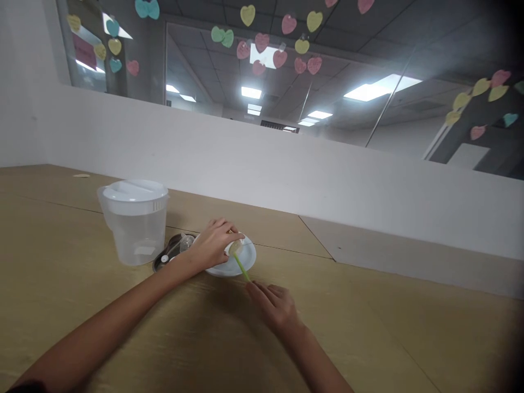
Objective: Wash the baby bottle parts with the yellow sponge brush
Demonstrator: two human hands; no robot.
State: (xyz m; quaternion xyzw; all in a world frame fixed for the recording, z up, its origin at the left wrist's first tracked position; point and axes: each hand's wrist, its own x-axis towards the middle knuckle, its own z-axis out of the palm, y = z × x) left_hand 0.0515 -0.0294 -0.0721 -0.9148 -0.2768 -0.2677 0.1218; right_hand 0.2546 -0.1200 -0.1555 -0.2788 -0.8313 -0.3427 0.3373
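My left hand is wrapped round a small pale cup, tipped with its mouth facing me, above a white plate. A thin green stick reaches into the cup's mouth. Its near end is pinched in my right hand, just in front of the plate. What the cup holds is too small to tell. Left of the plate lies a dark metal tray, partly hidden by my left forearm, with a small clear container and a white round piece on it.
A translucent pitcher with a white lid stands left of the tray. A flat pale scrap lies at the back left of the wooden table. Behind the table rises a white wall below windows with heart-shaped notes.
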